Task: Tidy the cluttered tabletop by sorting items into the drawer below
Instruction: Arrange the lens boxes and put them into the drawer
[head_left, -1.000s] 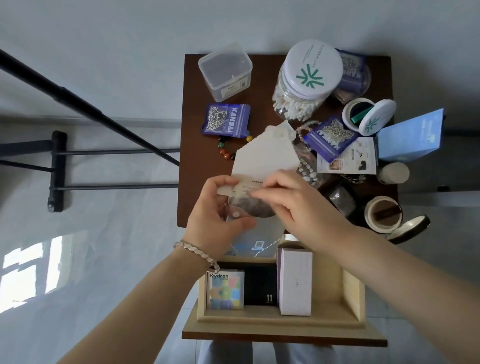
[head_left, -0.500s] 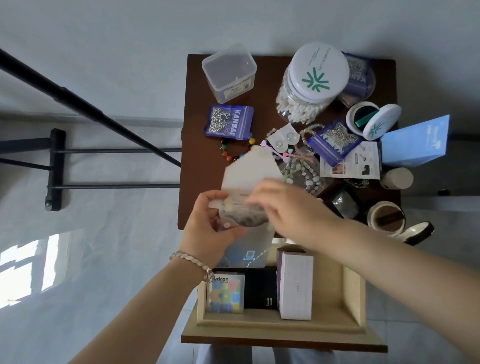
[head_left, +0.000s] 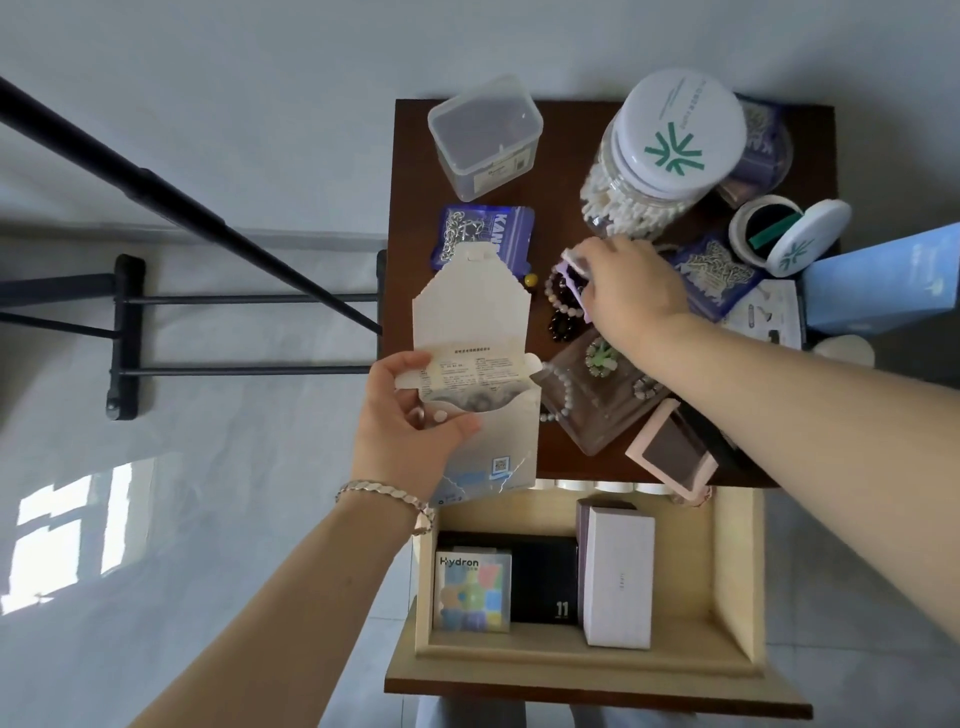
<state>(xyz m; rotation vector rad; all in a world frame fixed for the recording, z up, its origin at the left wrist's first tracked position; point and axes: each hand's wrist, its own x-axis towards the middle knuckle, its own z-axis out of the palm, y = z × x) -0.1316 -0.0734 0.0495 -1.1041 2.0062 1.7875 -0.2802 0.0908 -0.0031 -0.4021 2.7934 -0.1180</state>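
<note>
My left hand (head_left: 410, 421) grips a white paper envelope-style packet (head_left: 475, 332) by its left edge, flap open, over the front left of the dark brown tabletop (head_left: 410, 171). My right hand (head_left: 631, 291) reaches over the middle of the table, fingers closed on a small white card with a lilac piece (head_left: 574, 265), above several bead bracelets (head_left: 561, 306). The open wooden drawer (head_left: 727, 561) below holds a Hydron box (head_left: 472, 592), a black box (head_left: 545, 582) and a pale pink box (head_left: 618, 577).
A clear lidded tub (head_left: 485, 135), a purple chain packet (head_left: 483, 228), a cotton-swab jar (head_left: 660, 156), a round white case (head_left: 789, 234), a blue box (head_left: 883, 280) and a clear tray with bracelets (head_left: 597, 395) crowd the table. A black stand (head_left: 182, 208) is to the left.
My right hand left the packet and moved up and right to the small card by the bracelets. The left hand keeps the packet, its flap now standing open.
</note>
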